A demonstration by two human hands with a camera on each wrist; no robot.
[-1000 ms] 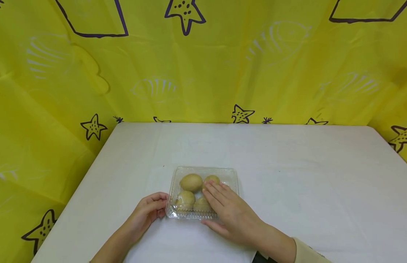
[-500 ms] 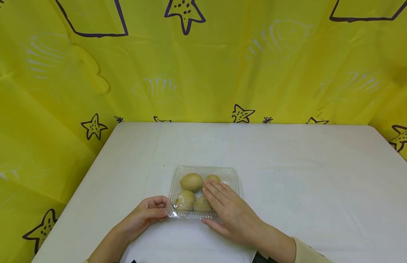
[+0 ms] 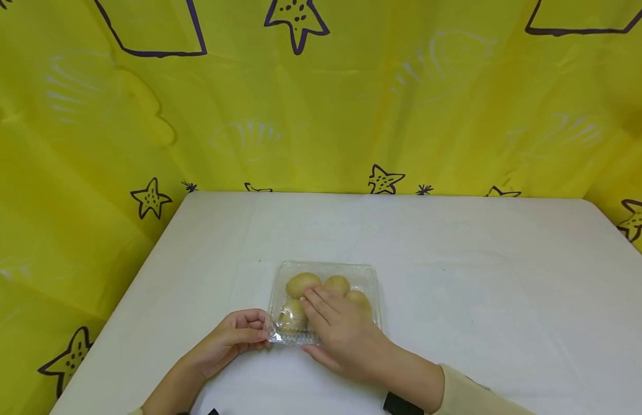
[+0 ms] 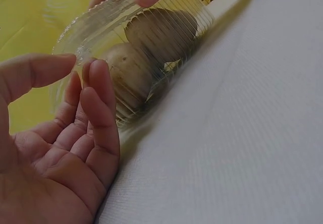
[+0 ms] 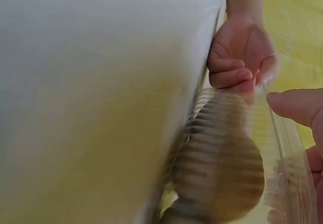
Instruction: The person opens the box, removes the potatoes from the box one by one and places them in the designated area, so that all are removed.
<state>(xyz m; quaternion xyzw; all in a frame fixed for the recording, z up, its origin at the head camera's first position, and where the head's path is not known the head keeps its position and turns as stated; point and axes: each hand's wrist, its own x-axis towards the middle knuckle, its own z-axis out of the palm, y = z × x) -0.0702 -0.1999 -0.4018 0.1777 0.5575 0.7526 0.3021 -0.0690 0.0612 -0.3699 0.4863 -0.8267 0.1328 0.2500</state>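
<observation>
A clear plastic clamshell box (image 3: 366, 278) with a ribbed side lies on the white table, its lid down. Several tan-brown oval fruits that look like kiwis (image 3: 302, 285) show through the plastic. At the box's front left corner, my left hand (image 3: 231, 339) pinches the rim between thumb and curled fingers. Flat across the lid rests my right hand (image 3: 347, 337), fingers straight and thumb (image 5: 295, 105) along the front edge. It hides part of the front fruits. In the left wrist view two fruits (image 4: 161, 35) show behind the ribbed wall.
The white-covered table (image 3: 482, 288) stretches away on both sides and behind the box. Yellow cloth (image 3: 321, 115) printed with starfish and fish hangs at the back and sides. A black piece (image 3: 403, 404) sits under my right wrist.
My right hand has slid left over the lid, uncovering a fruit at the right. My left thumb has come round onto the box's corner. The box has stayed nearly in place.
</observation>
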